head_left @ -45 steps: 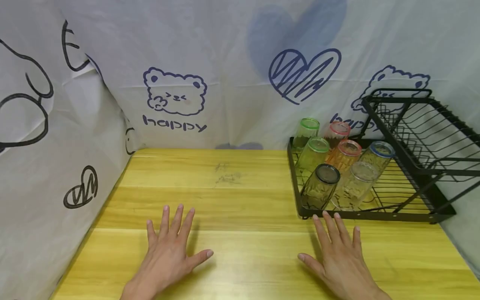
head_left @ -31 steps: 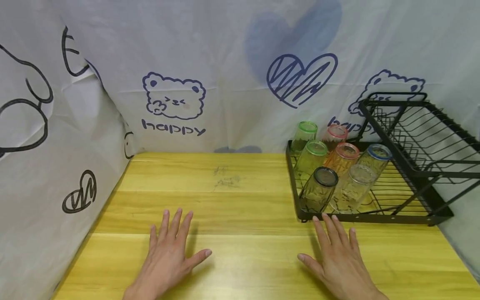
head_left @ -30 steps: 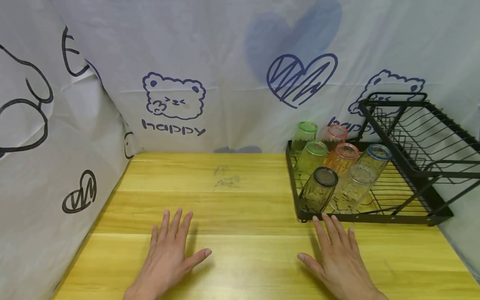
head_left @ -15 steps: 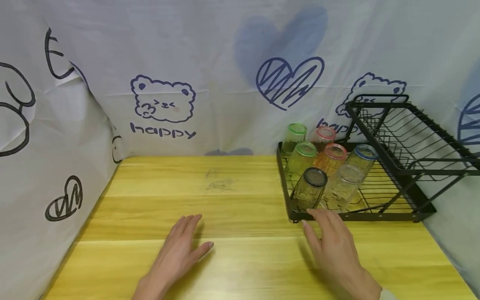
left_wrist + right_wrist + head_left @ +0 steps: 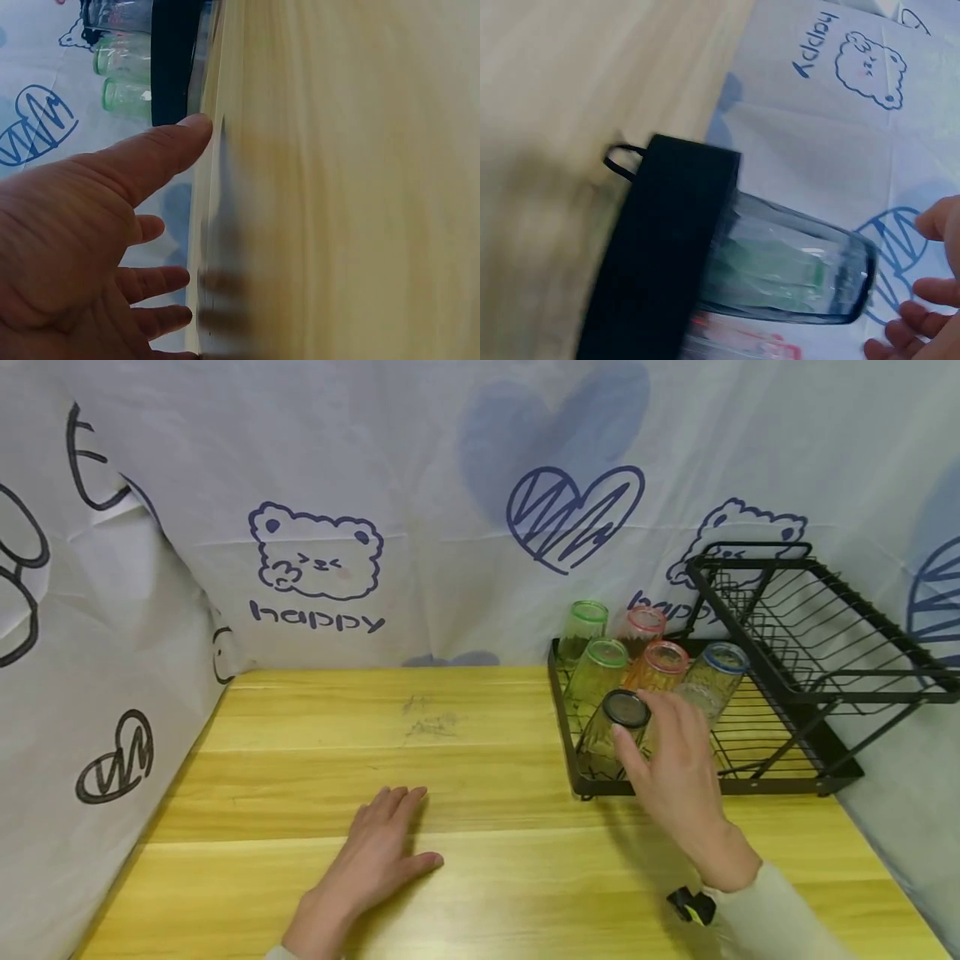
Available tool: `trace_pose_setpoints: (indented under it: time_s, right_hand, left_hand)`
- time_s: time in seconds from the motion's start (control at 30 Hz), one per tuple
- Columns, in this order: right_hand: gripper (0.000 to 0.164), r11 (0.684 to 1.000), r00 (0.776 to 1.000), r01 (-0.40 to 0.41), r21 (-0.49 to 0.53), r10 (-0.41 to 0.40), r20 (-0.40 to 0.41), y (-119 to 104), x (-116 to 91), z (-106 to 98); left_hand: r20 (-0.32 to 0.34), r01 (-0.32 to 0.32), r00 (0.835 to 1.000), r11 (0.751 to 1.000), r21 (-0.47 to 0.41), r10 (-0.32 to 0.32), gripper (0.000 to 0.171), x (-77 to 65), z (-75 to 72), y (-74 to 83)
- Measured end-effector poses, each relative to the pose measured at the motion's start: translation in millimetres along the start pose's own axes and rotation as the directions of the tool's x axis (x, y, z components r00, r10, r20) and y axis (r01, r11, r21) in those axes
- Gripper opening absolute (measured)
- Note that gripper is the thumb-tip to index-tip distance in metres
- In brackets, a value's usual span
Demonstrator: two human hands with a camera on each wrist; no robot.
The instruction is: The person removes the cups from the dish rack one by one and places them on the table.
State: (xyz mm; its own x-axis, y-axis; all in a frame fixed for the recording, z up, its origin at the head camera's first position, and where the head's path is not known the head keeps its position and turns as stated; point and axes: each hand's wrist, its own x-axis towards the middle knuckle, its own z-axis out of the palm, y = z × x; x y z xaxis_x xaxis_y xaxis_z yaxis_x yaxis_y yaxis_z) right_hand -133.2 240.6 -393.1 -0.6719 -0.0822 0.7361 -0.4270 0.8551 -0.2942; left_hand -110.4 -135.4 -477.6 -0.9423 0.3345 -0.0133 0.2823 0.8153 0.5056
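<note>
My right hand (image 5: pixel 678 781) reaches over the front edge of the black dish rack (image 5: pixel 780 787), beside an upside-down glass with a dark base (image 5: pixel 600 745). In the right wrist view, a gap shows between its relaxed fingers (image 5: pixel 922 319) and the end of that dark glass (image 5: pixel 847 274). A clear glass (image 5: pixel 701 700) is largely hidden behind this hand. Over the table's middle front my left hand (image 5: pixel 378 852) holds nothing, its thumb spread from the fingers. The left wrist view shows those fingers (image 5: pixel 154 285) just off the wood surface.
Other upturned glasses stand in the rack: green ones (image 5: pixel 596 677), pink-red ones (image 5: pixel 663 668) and a blue-rimmed one (image 5: pixel 723 672). A raised wire shelf (image 5: pixel 840 631) overhangs the rack's right side. A printed white cloth (image 5: pixel 450 510) hangs behind the wooden table (image 5: pixel 300 760).
The right hand has moved forward from the table to the dark glass, and its fingers have bent. My left hand has shifted slightly right and turned. The head view has panned a little right.
</note>
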Motion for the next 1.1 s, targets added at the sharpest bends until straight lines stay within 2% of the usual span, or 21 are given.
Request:
trace_pose_setpoints:
  time_s: [0.1,0.17,0.27,0.33,0.47,0.53,0.6,0.73,0.8,0.83,0.9,1.1]
  right_hand:
    - [0.067,0.996,0.989,-0.087,-0.033,0.090,0.114,-0.3,12.7,-1.4]
    - [0.077,0.986,0.965,-0.156,-0.062,0.165,0.202,-0.4,20.4,-2.4]
    - [0.086,0.968,0.917,-0.230,-0.096,0.249,0.311,-0.5,28.4,-3.0]
    - [0.087,0.965,0.899,-0.237,-0.110,0.260,0.353,-0.4,31.9,-2.4]
    - [0.085,0.969,0.881,-0.203,-0.140,0.243,0.406,0.2,38.0,-0.2]
    - [0.082,0.967,0.860,-0.191,-0.167,0.247,0.447,0.1,42.2,1.1]
    - [0.081,0.958,0.816,-0.198,-0.207,0.278,0.506,-0.3,47.0,2.6]
    - [0.084,0.929,0.698,-0.234,-0.287,0.366,0.615,0.4,54.1,5.7]
    - [0.085,0.917,0.655,-0.254,-0.307,0.397,0.643,1.1,55.6,8.0]
    - [0.084,0.913,0.645,-0.261,-0.312,0.406,0.648,1.3,55.7,9.1]
    - [0.082,0.910,0.641,-0.276,-0.311,0.415,0.646,1.9,55.3,11.0]
    - [0.085,0.908,0.662,-0.296,-0.297,0.419,0.621,2.4,53.9,15.0]
  left_hand:
    - [0.007,0.007,1.000,1.000,0.014,-0.007,0.095,0.9,2.0,1.3]
    - [0.013,0.009,1.000,1.000,0.019,-0.009,0.094,1.7,2.1,2.3]
    - [0.020,0.006,1.000,1.000,0.024,-0.007,0.093,2.2,1.7,3.3]
    - [0.022,0.005,1.000,1.000,0.025,-0.006,0.091,2.0,0.8,4.0]
    - [0.029,0.002,1.000,1.000,0.029,-0.003,0.089,1.9,-0.8,4.7]
    - [0.035,0.006,0.999,1.000,0.029,-0.007,0.087,1.7,-1.9,5.1]
    - [0.042,0.013,0.999,1.000,0.029,-0.014,0.085,1.4,-2.3,4.9]
    - [0.052,0.019,0.998,0.999,0.029,-0.021,0.081,2.2,-2.4,5.4]
    - [0.053,0.020,0.998,0.999,0.027,-0.021,0.080,2.3,-2.1,5.2]
    - [0.053,0.020,0.998,0.999,0.026,-0.021,0.080,2.4,-2.1,5.3]
    - [0.053,0.019,0.998,1.000,0.025,-0.020,0.080,2.2,-2.2,5.4]
    - [0.049,0.020,0.999,1.000,0.017,-0.020,0.080,1.1,-3.4,6.1]
